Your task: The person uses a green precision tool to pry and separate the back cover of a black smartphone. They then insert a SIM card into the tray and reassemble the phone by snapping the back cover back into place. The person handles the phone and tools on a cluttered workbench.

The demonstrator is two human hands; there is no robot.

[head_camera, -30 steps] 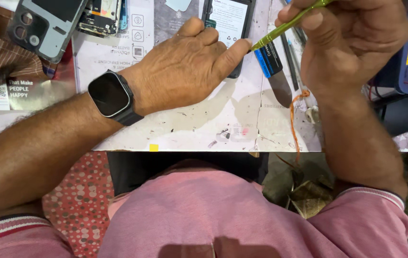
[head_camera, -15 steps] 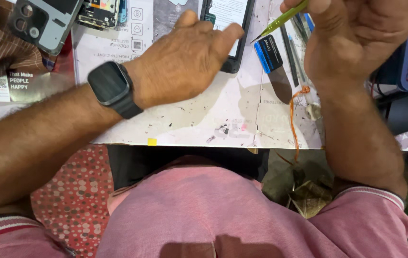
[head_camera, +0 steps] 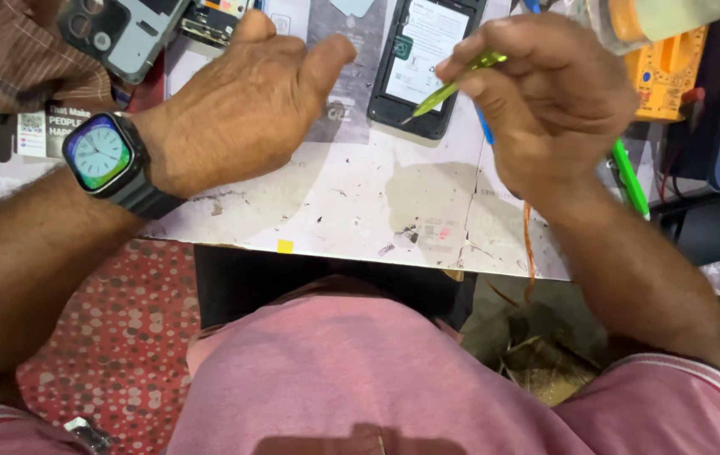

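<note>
Prying step in hand: the right hand (head_camera: 558, 105) pinches a green pry tool (head_camera: 452, 84), tip at the opened phone (head_camera: 427, 63) on the worktable (head_camera: 360, 211) (left hand (head_camera: 246, 105) rests beside it, loosely curled, holding nothing), calling for steady, shallow leverage.

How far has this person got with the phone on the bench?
Done: the phone lies open, back cover off, its insides showing. A grey back cover and a circuit board lie at the far left. In hand: the right hand holds a green pry tool, tip at the phone's lower edge; the left hand rests beside it on the worktop. Left: the phone is not closed up.
</note>
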